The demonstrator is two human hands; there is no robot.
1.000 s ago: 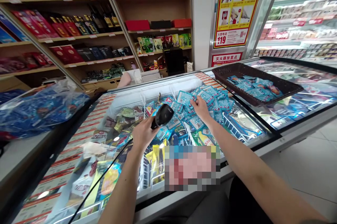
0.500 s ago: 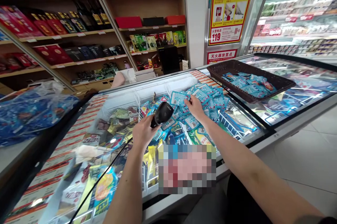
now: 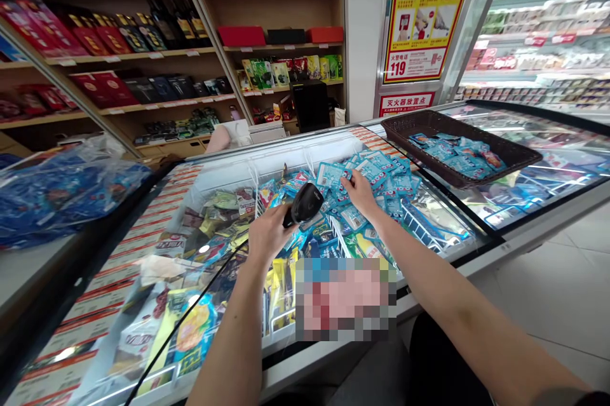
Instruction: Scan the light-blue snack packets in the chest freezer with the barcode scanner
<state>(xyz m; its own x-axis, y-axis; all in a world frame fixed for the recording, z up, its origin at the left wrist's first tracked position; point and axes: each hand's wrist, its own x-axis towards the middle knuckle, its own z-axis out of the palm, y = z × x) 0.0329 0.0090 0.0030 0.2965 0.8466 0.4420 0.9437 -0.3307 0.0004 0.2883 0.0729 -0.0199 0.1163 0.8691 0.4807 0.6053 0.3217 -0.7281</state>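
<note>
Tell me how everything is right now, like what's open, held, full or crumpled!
Left hand: closed around the black scanner.
Black scanner: held above the packets.
Right hand: pinching a blue packet.
Blue packet: held by its edge, over the pile.
Freezer: lit inside, stocked with packets.
Brown tray: partly filled with blue packets.
Plastic bag: crumpled.

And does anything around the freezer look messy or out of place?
Yes: blue packets lie in a loose, jumbled heap by the right hand, overlapping at odd angles. A tray holding more sits on top of the freezer, perhaps an odd spot.
</note>
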